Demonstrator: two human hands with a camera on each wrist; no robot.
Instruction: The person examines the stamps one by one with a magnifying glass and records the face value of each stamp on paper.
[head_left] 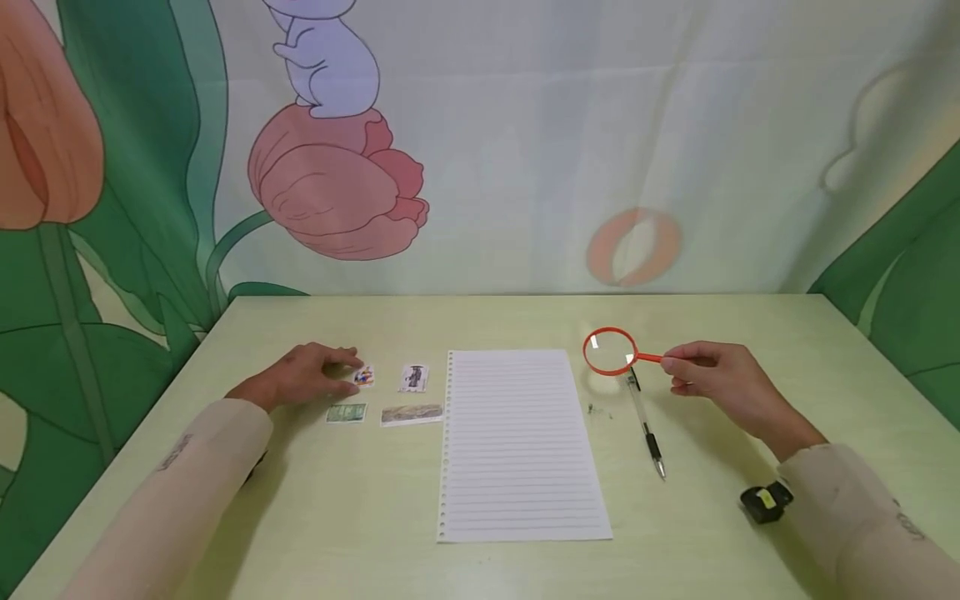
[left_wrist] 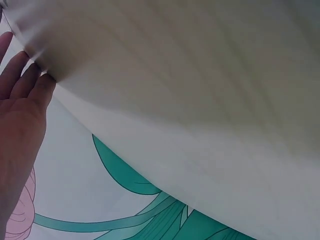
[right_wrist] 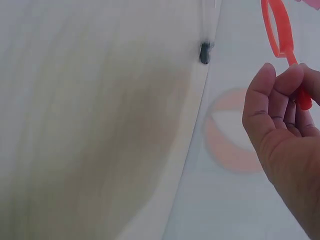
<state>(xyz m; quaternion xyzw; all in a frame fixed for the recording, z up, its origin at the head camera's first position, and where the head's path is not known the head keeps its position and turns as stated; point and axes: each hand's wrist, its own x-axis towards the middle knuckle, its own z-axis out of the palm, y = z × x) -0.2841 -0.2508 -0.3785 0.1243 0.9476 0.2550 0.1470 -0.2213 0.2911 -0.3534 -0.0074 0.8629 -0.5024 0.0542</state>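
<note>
In the head view my right hand point(head_left: 716, 379) pinches the handle of a red magnifying glass point(head_left: 637, 357) between thumb and fingers. Its lens is held above the table, just beyond the cap end of a pen point(head_left: 647, 429). The right wrist view shows the same grip on the red handle point(right_wrist: 303, 99). My left hand point(head_left: 303, 375) rests at the far left, thumb and fingertips on either side of a small colourful stamp point(head_left: 364, 377) that lies on the table. In the left wrist view the fingers point(left_wrist: 40, 92) are fairly straight and reach to the tabletop.
Beside that stamp lie a dark-figured stamp point(head_left: 413, 378), a green stamp point(head_left: 347, 413) and a long brownish stamp point(head_left: 412, 415). A lined sheet of paper point(head_left: 521, 450) occupies the middle of the table point(head_left: 337, 517). Small dark specks point(head_left: 597, 410) lie right of it. A printed curtain point(head_left: 510, 167) hangs behind.
</note>
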